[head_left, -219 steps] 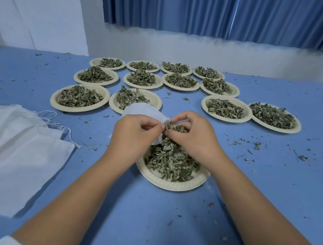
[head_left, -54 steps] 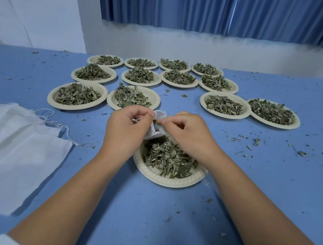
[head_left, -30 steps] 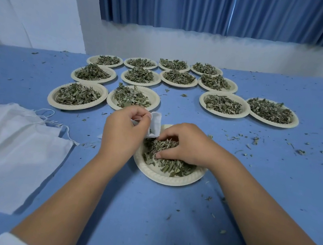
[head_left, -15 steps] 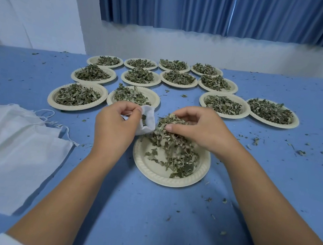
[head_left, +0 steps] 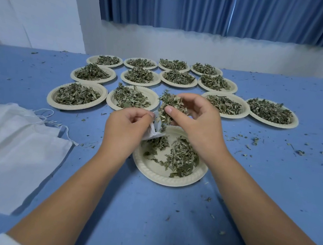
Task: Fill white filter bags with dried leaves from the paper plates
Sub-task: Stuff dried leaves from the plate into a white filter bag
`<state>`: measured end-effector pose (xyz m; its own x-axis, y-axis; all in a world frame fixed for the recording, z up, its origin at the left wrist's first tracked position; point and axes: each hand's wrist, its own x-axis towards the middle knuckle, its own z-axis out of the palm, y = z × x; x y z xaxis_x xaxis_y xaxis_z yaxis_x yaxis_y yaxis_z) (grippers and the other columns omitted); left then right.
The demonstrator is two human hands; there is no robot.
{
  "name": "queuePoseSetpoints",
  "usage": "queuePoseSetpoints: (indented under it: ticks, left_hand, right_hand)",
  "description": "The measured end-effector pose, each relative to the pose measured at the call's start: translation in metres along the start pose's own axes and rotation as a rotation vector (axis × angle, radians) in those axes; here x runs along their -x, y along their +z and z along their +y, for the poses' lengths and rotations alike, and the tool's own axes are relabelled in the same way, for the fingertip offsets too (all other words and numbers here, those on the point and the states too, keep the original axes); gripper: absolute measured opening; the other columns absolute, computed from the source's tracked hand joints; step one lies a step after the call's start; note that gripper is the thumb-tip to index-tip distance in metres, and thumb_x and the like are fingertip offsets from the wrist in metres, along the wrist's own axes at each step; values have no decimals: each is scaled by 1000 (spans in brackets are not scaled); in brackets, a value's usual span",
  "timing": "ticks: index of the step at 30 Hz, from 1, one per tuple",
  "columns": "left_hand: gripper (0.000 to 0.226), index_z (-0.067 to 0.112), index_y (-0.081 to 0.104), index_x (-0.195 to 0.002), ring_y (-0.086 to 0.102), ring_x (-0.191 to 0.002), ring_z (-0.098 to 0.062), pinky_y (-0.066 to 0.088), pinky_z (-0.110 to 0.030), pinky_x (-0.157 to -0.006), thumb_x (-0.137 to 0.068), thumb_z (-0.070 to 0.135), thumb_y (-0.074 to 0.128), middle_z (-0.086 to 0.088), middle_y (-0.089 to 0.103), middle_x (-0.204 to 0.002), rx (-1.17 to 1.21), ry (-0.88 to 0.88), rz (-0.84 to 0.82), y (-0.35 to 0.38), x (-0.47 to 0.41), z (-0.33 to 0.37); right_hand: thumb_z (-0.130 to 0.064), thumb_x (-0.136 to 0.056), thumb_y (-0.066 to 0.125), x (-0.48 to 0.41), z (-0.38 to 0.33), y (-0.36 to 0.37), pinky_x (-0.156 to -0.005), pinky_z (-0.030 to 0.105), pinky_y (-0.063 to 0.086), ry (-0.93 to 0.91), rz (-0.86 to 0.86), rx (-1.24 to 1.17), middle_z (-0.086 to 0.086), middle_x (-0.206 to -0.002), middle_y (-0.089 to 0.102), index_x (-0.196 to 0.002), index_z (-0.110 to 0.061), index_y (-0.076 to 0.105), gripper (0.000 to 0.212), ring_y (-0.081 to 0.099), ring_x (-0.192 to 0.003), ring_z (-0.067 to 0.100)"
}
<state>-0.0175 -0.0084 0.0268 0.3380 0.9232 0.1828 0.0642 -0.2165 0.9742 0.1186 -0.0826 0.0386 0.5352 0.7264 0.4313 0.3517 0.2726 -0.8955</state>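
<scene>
Higher than half a second ago, the right hand (head_left: 196, 124) now pinches a clump of dried leaves (head_left: 170, 105) between thumb and curled fingers, just right of the white filter bag (head_left: 154, 133). The left hand (head_left: 125, 127) grips that bag's mouth above the far left edge of the near paper plate (head_left: 170, 180). Loose leaves (head_left: 181, 158) lie on that plate, twelve filled plates (head_left: 75, 107) sit farther off, and spare bags (head_left: 14, 137) lie at the near left of the blue table (head_left: 146, 211).
</scene>
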Motion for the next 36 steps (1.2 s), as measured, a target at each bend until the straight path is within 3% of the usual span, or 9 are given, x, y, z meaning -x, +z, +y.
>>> queuePoseSetpoints:
  ticks: [3,6,11,14,21,26,31,34,36]
  left_hand:
    - [16,28,78,-74,56,-59,2,54,-33,-78,-85,21,71,14,68,-65,51,-45,16,-1,-1,2]
    - [23,29,77,-68,52,-49,5,47,-27,-71,-86,17,68,17,63,-57,80,-75,37,-2,-1,3]
    - [22,25,77,-70,67,-61,-8,59,-38,-78,-86,13,68,7,71,-64,124,-108,36,-2,0,4]
    - [25,30,77,-68,66,-67,-6,58,-30,-70,-86,15,69,8,72,-68,94,-71,42,0,1,3]
    - [16,24,76,-78,66,-70,-11,60,-30,-68,-88,16,68,-5,73,-77,80,-69,-3,-1,1,2]
    - [14,23,76,-79,69,-71,-15,61,-34,-75,-88,16,68,-1,72,-75,94,-79,-12,-2,0,2]
    - [15,21,76,-81,60,-58,-4,58,-47,-85,-89,14,66,12,62,-56,87,-62,-50,0,2,4]
    - [14,21,76,-82,63,-63,-10,57,-48,-84,-89,13,65,7,67,-62,75,-47,-77,0,3,5]
    - [15,21,75,-81,65,-64,-16,57,-47,-80,-89,13,66,-3,69,-71,67,-38,-88,-1,3,4]
  right_hand:
    - [-17,-77,83,2,3,2,-80,27,55,-20,-57,106,-27,-81,65,-89,-35,65,28,57,-78,-5]
    - [-18,-75,84,3,4,2,-74,12,46,-16,-110,184,-22,-80,64,-87,-30,68,24,55,-75,-8]
    - [-18,-75,84,5,2,2,-73,17,52,15,-195,290,-15,-84,68,-88,-26,70,21,62,-73,1]
    - [-21,-75,84,3,3,0,-76,13,47,18,-246,371,-15,-87,69,-93,-24,74,21,62,-82,1]
    - [-22,-85,74,3,4,2,-89,19,47,96,-321,336,-9,-110,57,-105,-24,74,20,62,-99,5]
    - [-9,-88,70,5,-1,4,-76,52,58,215,-311,176,7,-97,72,-100,-21,73,17,70,-72,12]
    - [-19,-74,85,2,5,0,-72,27,56,273,-223,81,-2,-100,65,-106,-23,65,38,63,-79,7]
    - [-29,-74,84,0,11,-2,-80,21,52,375,-283,125,-10,-110,63,-124,-29,60,56,64,-98,4]
    - [-21,-78,81,-1,13,-1,-73,21,56,477,-352,-15,-4,-99,73,-126,-18,62,51,70,-90,7]
